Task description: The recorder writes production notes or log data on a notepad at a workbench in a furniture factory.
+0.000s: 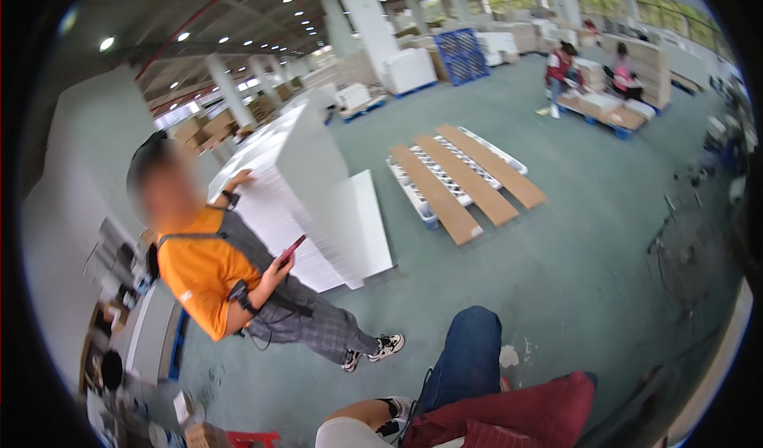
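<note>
Blue denim covers my bent leg (470, 352) at the lower middle. A maroon sleeve (517, 412) crosses beside it at the lower edge, and no right hand shows past it. To its left, a white rounded shape (350, 434) lies against a tan patch and a black band with a thin dark cable; I cannot make out any left-hand fingers there. On the left stands a person in an orange shirt (195, 269) and grey plaid overalls. That person holds a red phone (292, 249) in one hand and rests the other on a stack of white panels (278, 217).
Brown boards (469, 174) lie across a white pallet on the green floor (362, 150). A white panel (369, 225) leans by the stack. Two people sit at a low pallet (608, 112) farther back. A fan (687, 253) stands at right, a red stool (253, 438) at lower left.
</note>
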Demonstrator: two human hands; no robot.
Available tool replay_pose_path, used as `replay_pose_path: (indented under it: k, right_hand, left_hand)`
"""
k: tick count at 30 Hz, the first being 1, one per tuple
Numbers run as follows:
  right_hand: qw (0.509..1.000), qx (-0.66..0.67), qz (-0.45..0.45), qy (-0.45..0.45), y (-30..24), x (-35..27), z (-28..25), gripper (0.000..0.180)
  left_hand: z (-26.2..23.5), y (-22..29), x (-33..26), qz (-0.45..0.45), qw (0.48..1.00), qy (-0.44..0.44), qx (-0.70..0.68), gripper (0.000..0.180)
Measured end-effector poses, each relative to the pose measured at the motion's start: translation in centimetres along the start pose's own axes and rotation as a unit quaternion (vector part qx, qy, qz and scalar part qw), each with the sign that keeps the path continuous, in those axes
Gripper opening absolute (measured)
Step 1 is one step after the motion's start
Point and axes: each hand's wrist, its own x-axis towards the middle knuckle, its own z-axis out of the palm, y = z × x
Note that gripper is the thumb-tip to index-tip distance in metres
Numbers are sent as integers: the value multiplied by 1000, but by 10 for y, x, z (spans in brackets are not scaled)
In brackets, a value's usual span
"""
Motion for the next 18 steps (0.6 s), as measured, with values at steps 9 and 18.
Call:
replay_pose_path:
  k: [9,18]
  right_hand:
    - [890,-85,424,-144,0,14,15,91]
    - [828,-112,498,-231,-14,23,-12,102]
  left_hand:
    - [-131,-62,72,330,872,223,285,22]
    - [-135,214,113,196,856,143,-456,33]
